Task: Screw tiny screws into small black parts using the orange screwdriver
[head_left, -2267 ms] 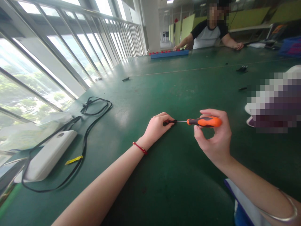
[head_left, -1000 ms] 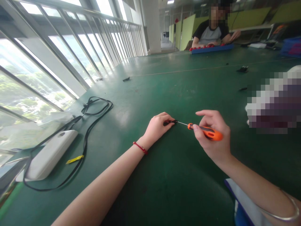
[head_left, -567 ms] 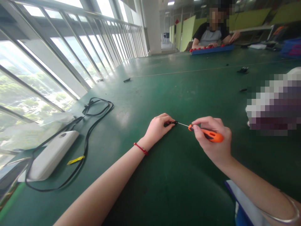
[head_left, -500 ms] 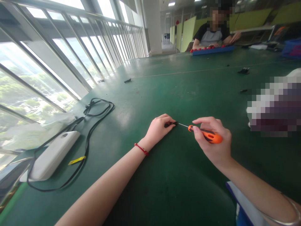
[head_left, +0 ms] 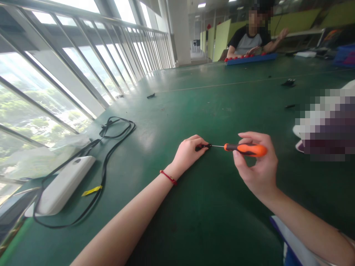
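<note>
My left hand (head_left: 191, 148) rests on the green table and pinches a small black part (head_left: 204, 146) between thumb and fingers; most of that part is hidden, so its kind is unclear. An orange and black screwdriver (head_left: 249, 149) lies almost level in my right hand (head_left: 262, 168), with the thumb below the handle and the fingers behind and above it. The thin metal shaft (head_left: 218, 146) points left, its tip meeting the end of the black part.
A white power strip (head_left: 63, 186) with a looped black cable (head_left: 104, 162) lies left, beside a railing (head_left: 91, 40). Small black pieces (head_left: 288, 82) lie farther back. Across the table (head_left: 183, 107) a person (head_left: 251, 40) sits behind a blue tray (head_left: 249, 59) holding red pieces.
My right hand has shifted slightly right and its grip has changed. The screwdriver has swung from slanting to nearly level, its handle end higher. My left hand keeps its hold.
</note>
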Available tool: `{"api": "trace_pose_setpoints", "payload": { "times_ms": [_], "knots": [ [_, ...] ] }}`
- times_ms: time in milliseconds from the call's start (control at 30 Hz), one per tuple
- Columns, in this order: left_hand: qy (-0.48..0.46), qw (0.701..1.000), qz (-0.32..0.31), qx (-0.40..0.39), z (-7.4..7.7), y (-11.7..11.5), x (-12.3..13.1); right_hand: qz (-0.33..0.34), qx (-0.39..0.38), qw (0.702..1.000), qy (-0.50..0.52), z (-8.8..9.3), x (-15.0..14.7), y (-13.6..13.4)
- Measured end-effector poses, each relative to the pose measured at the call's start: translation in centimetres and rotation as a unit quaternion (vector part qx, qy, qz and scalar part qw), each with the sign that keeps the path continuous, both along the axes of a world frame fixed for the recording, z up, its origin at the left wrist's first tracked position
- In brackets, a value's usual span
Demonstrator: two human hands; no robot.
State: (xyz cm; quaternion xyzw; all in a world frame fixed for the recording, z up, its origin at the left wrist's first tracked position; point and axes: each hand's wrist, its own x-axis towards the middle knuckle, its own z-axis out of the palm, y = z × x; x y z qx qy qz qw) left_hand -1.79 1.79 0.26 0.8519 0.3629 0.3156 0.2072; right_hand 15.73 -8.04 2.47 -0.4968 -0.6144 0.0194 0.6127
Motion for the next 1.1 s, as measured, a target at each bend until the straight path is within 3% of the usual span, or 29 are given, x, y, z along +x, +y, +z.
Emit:
{"api": "trace_pose_setpoints", "payload": {
  "times_ms": [167, 367, 567, 733, 933, 1100],
  "knots": [
    [-0.006, 1.0, -0.003, -0.004, -0.05, 0.02, -0.05, -0.009, -0.049, 0.998, -0.035, -0.03, 0.01, -0.33],
    [-0.009, 1.0, -0.002, -0.007, -0.09, 0.16, -0.03, -0.02, -0.012, 1.0, 0.0, -0.17, -0.08, -0.2],
    [-0.011, 1.0, -0.005, -0.02, 0.01, 0.14, -0.06, -0.018, -0.069, 0.997, -0.023, -0.17, -0.1, -0.43],
    [-0.012, 1.0, -0.005, -0.028, 0.11, 0.18, -0.11, -0.026, -0.017, 1.0, -0.003, -0.03, -0.13, -0.24],
    [-0.013, 0.999, -0.006, -0.03, 0.07, 0.22, -0.11, -0.03, -0.062, 0.997, -0.026, 0.08, 0.0, -0.23],
    [-0.016, 0.999, -0.004, -0.028, 0.01, 0.25, -0.12, -0.015, -0.017, 1.0, 0.0, -0.11, 0.06, -0.09]
  ]
}}
